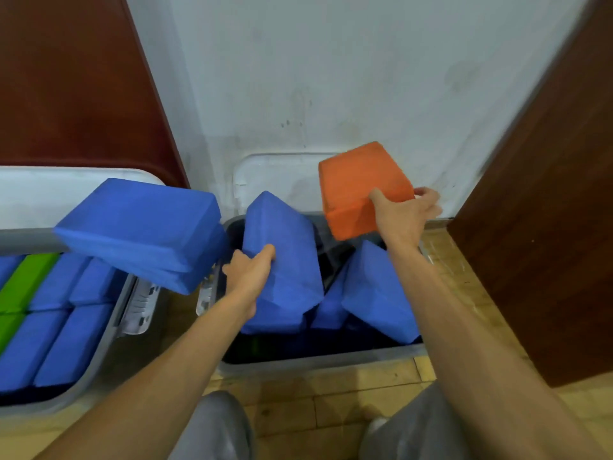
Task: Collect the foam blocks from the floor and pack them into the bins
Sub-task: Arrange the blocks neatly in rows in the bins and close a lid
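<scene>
Filling right hand [403,215]: orange block [358,184]

Gap [333,260] between tilted blue blocks [285,254] open (left bin [26,240] packed)

No text, brand, number or sign can be read anywhere here. A white strip [141,305] on the right side wall of the left bin [30,239] carries some small dark marks, and a second white strip [205,295] stands on the left side wall of the right bin [315,361]. Both are too blurred to tell whether the marks are letters or numbers.
</scene>
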